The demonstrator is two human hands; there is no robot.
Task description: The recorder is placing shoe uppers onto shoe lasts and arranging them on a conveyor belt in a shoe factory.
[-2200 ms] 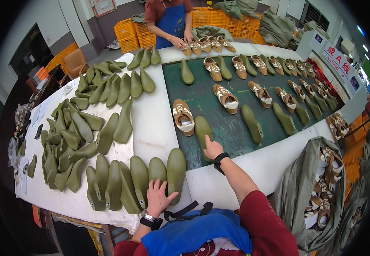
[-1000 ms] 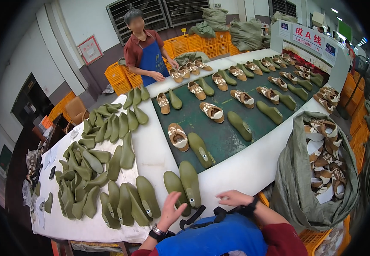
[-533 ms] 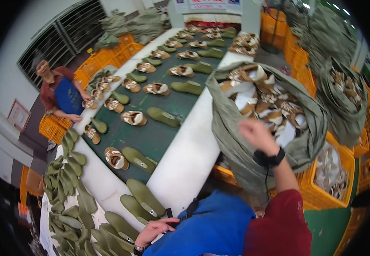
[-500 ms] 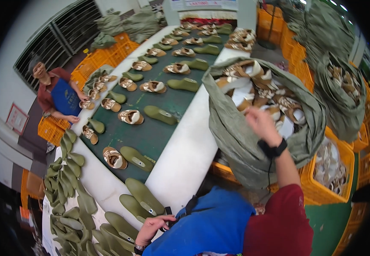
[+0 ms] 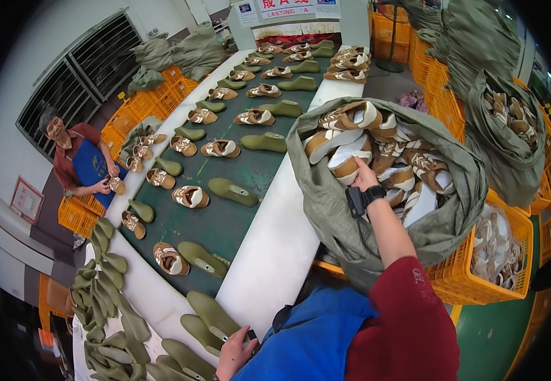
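My right hand (image 5: 367, 176), with a black strapped device at the wrist, pinches the edge of a tan and white shoe upper (image 5: 349, 160). This upper lies at the near left of a heap in a grey-green sack (image 5: 326, 209). More brown and white uppers (image 5: 424, 164) surround it. Low in the picture, my left hand (image 5: 234, 355) has its fingers bent together beside several olive-green shoe lasts (image 5: 212, 312). A small black piece shows at its fingertips; what the hand holds, if anything, I cannot make out.
A green belt (image 5: 161, 236) with white edges (image 5: 275, 235) carries rows of uppers beside lasts. Loose lasts (image 5: 113, 292) pile up at the left. Across the belt, a person in a blue apron (image 5: 91, 166) holds an upper. Orange crates (image 5: 478, 279) and another filled sack (image 5: 507, 159) stand right.
My right hand has gone from hovering over the sack to gripping an upper in it. Across the belt, the person has lifted an upper in both hands. The whole view has shifted slightly.
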